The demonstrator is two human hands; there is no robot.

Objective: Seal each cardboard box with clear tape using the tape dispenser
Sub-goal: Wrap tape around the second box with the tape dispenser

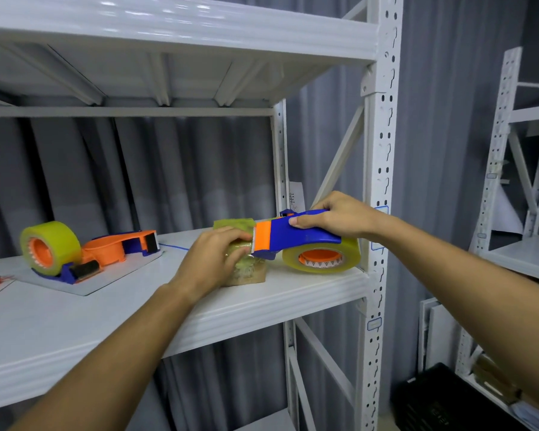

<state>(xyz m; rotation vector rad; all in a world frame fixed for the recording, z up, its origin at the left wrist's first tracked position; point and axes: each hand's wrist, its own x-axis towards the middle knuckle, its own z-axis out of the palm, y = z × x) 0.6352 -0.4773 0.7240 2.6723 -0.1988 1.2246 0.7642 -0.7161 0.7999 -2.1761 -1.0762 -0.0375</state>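
Blue and orange plastic tape dispenser [293, 236] with a glossy roll of clear tape [321, 255], gripped by the right hand [333, 217], fingers curled round its blue handle, serrated orange end touching a small brown cardboard box [246, 269] wrapped in shiny tape. Left hand [213, 258] curled over the box top, holding it on the smooth white metal shelf [262, 306], near the right upright. Two more orange and blue dispensers [84, 253] well apart to the left. Paper slip [295, 197] behind, writing illegible

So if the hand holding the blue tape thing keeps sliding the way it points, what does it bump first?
Probably the left hand on the small box: the dispenser in the right hand points left, its orange end already there.
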